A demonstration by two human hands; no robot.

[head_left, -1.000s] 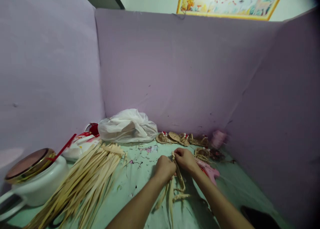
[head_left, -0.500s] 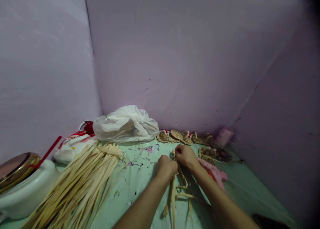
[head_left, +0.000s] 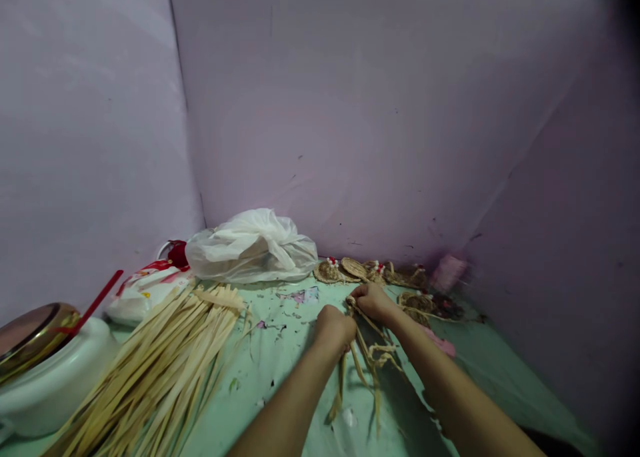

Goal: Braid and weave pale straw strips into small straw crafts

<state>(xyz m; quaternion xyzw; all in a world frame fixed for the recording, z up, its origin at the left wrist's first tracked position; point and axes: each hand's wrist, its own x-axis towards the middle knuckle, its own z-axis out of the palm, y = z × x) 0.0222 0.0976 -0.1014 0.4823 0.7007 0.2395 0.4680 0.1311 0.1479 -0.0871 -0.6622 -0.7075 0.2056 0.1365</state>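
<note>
My left hand (head_left: 336, 328) is closed in a fist around dried fibre strips (head_left: 367, 360), whose loose ends trail down over the green tabletop. Just right of it, my right hand (head_left: 373, 300) pinches a strip near the knotted or twisted top of the same bunch. The fingertips of both hands are partly hidden. Behind the right forearm a pink tool (head_left: 443, 342) shows only in part. Woven straw slippers (head_left: 327, 271) with red and white beads lie beyond my hands, close to the wall.
A large sheaf of flat dried strips (head_left: 150, 370) covers the left side. A knotted white plastic bag (head_left: 253, 247) sits at the back, beside a red and white packet (head_left: 150, 287). A white pot (head_left: 60, 384) stands at far left. A pink roll (head_left: 449, 272) lies at the back right.
The hanging strips have swung and spread to the right. My right hand has shifted slightly right and up, and its forearm now covers more of the pink tool.
</note>
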